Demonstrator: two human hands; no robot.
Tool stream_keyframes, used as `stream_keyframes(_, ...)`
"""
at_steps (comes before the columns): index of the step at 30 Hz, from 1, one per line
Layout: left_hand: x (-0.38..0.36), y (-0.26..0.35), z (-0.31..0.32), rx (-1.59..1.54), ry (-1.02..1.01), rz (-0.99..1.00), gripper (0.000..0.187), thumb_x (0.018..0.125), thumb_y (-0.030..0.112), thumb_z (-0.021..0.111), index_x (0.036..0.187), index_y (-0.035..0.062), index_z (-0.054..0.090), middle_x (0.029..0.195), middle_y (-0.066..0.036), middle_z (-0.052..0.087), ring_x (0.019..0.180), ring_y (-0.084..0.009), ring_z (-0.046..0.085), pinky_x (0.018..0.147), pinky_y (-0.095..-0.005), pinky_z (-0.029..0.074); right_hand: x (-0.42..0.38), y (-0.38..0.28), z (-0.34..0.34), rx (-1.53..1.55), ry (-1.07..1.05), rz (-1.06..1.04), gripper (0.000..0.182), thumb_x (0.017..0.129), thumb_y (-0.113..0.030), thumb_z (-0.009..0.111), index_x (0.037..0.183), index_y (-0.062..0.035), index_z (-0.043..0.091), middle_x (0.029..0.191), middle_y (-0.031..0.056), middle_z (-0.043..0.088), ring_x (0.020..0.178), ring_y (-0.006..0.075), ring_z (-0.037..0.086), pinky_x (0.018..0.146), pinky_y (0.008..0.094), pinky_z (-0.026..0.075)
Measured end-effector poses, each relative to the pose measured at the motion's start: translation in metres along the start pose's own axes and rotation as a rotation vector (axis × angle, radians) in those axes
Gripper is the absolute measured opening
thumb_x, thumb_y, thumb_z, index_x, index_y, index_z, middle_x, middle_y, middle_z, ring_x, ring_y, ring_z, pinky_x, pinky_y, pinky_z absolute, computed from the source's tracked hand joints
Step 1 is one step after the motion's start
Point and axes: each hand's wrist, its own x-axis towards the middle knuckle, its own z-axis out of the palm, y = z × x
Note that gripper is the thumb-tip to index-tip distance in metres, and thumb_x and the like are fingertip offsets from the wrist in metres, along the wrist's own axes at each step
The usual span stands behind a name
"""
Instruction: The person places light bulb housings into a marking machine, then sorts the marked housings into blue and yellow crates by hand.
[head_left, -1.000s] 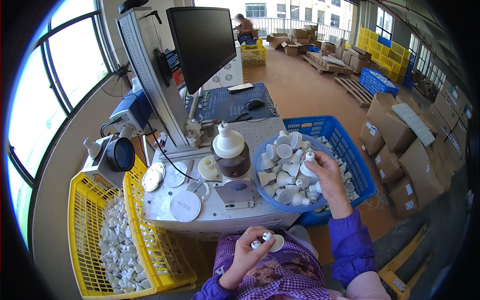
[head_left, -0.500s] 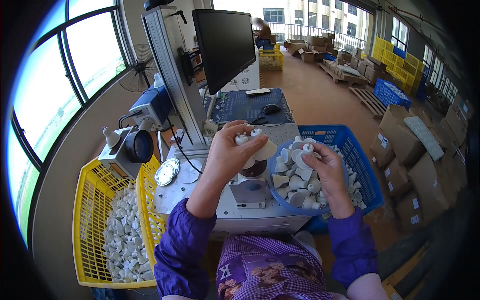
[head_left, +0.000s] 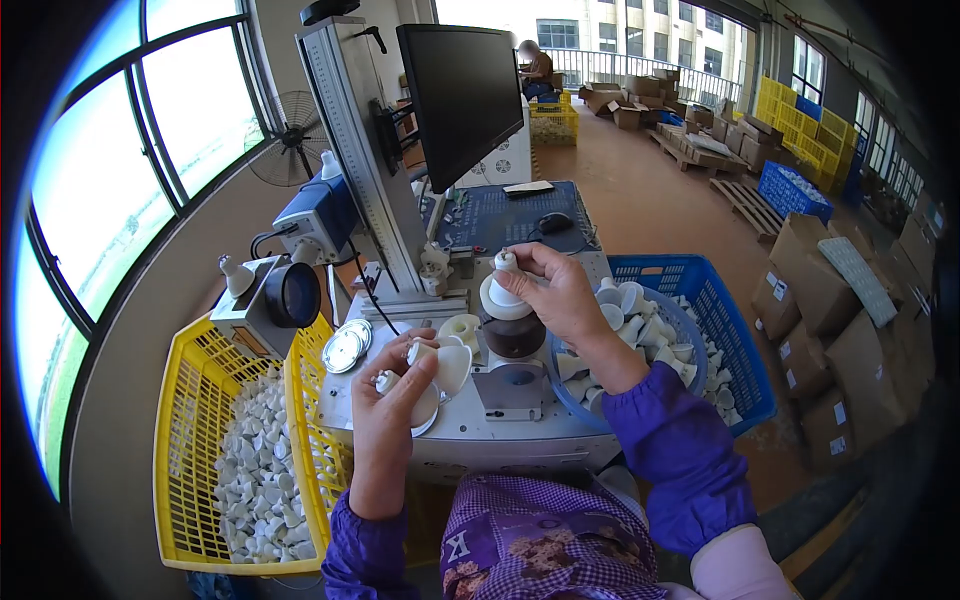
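Observation:
My right hand pinches the narrow neck of a white bulb housing. The housing stands wide end down on a dark round fixture, which sits over a metal block at the front of the machine table. Off to the left, my left hand is closed around two more housings, one of them a white cup with its wide rim facing right. A round translucent tub heaped with loose bulb housings stands right of the fixture, below my right forearm.
A yellow crate full of small white parts stands on the left, with a blue crate on the right. The marking machine head and monitor rise above the table. Flat metal discs lie behind my left hand. A person sits far back.
My left hand has moved from above the fixture to the lower left, keeping its housings. My right hand has come from the tub to the fixture with a housing.

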Motion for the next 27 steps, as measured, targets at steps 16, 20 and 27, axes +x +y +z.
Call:
stream_keyframes(16, -0.112, -0.127, 0.036, -0.207, -0.189, -0.66, 0.021, 0.083, 0.012, 0.07, 0.099, -0.0008, 0.067, 0.106, -0.004, 0.061, 0.095, -0.0113, 0.057, 0.084, -0.0259, 0.046, -0.005, 0.001, 0.005, -0.106, -0.002, 0.031, 0.032, 0.088, -0.025, 0.066, 0.108, -0.0011, 0.057, 0.101, 0.0065, 0.067, 0.093, 0.0112, 0.061, 0.083, 0.0261, 0.047)
stream_keyframes(20, -0.119, -0.133, 0.04, -0.194, -0.188, -0.705, 0.025, 0.085, 0.014, 0.068, 0.106, 0.0008, 0.065, 0.092, -0.004, 0.065, 0.081, -0.0098, 0.061, 0.07, -0.0216, 0.049, -0.004, 0.004, 0.003, -0.096, -0.013, 0.013, 0.031, 0.088, -0.024, 0.066, 0.108, -0.0014, 0.057, 0.101, 0.0062, 0.067, 0.093, 0.0106, 0.06, 0.084, 0.0259, 0.047)
stream_keyframes(27, -0.13, -0.152, 0.045, -0.118, -0.207, -0.821, 0.025, 0.084, 0.015, 0.069, 0.104, -0.0006, 0.066, 0.09, -0.005, 0.066, 0.078, -0.0105, 0.061, 0.069, -0.0222, 0.049, -0.016, 0.015, 0.005, -0.232, 0.125, -0.214, 0.035, 0.085, -0.024, 0.068, 0.11, -0.0013, 0.059, 0.106, 0.0153, 0.061, 0.1, 0.0252, 0.06, 0.086, 0.0341, 0.047)
